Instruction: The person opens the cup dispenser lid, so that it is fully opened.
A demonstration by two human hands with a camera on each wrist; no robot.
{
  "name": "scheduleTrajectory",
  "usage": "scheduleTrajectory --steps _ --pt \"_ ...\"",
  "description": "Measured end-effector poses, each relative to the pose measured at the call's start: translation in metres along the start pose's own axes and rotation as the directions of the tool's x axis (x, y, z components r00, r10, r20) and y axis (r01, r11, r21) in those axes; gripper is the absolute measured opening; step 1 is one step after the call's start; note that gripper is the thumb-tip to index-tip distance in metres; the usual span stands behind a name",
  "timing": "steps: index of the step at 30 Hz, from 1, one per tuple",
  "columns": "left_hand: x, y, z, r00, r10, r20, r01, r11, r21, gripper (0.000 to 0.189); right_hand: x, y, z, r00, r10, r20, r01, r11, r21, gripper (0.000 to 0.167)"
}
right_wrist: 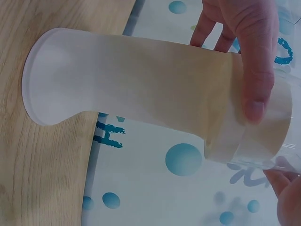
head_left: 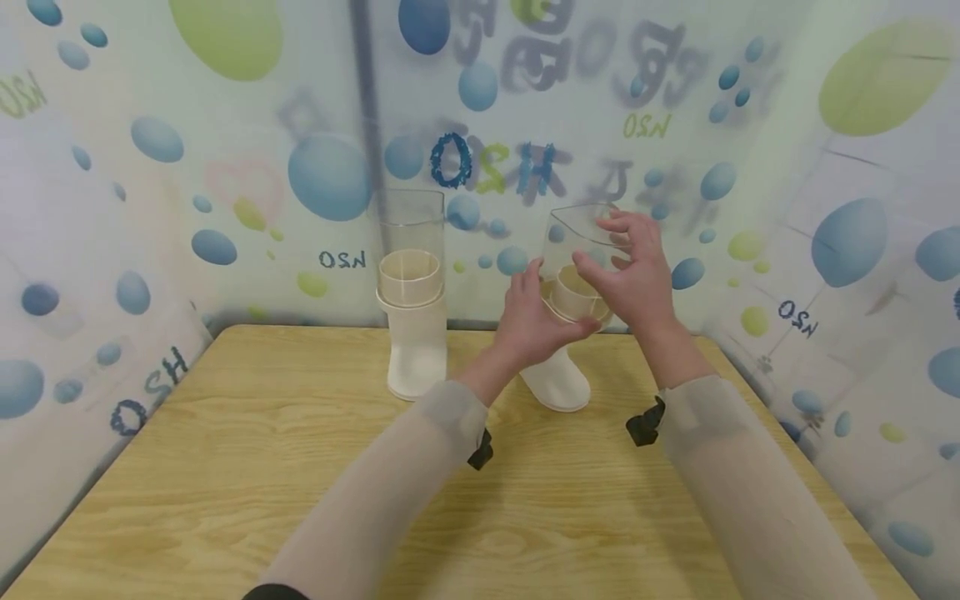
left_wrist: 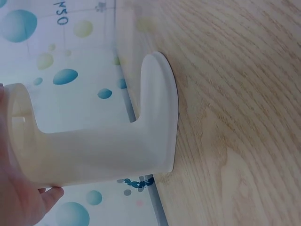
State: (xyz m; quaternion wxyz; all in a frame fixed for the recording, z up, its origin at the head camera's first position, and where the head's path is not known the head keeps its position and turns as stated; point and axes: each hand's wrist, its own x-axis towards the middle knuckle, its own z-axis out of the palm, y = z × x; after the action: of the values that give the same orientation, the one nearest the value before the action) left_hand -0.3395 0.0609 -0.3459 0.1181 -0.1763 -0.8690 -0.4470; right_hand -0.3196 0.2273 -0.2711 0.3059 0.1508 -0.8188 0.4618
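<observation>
A white boot-shaped plastic form with a pale beige collar stands on the wooden table, right of centre. A clear plastic sleeve rises from its collar. My left hand grips the form around the collar, its thumb across the front; the right wrist view shows that thumb lying over the collar. Higher up, my right hand is curved around the right side of the clear sleeve, thumb in front. The left wrist view shows the form's toe and sole resting on the table. Some right fingertips' contact is hard to make out.
Another white boot-shaped form, with its own clear sleeve, stands upright to the left near the table's back edge. Patterned curtains enclose the wooden table at the back and sides.
</observation>
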Motion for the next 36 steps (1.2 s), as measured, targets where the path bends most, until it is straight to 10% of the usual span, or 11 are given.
scheduleTrajectory --steps 22,36 --pt "-0.012 0.004 0.002 0.997 -0.018 -0.070 0.020 1.000 0.020 0.131 -0.004 -0.001 0.002 1.000 0.000 0.016 -0.001 0.999 0.046 0.058" --pt "-0.008 0.006 0.008 0.997 -0.045 -0.055 0.038 0.991 -0.125 0.131 -0.006 -0.012 0.007 0.984 0.180 -0.004 -0.179 0.979 -0.094 0.086"
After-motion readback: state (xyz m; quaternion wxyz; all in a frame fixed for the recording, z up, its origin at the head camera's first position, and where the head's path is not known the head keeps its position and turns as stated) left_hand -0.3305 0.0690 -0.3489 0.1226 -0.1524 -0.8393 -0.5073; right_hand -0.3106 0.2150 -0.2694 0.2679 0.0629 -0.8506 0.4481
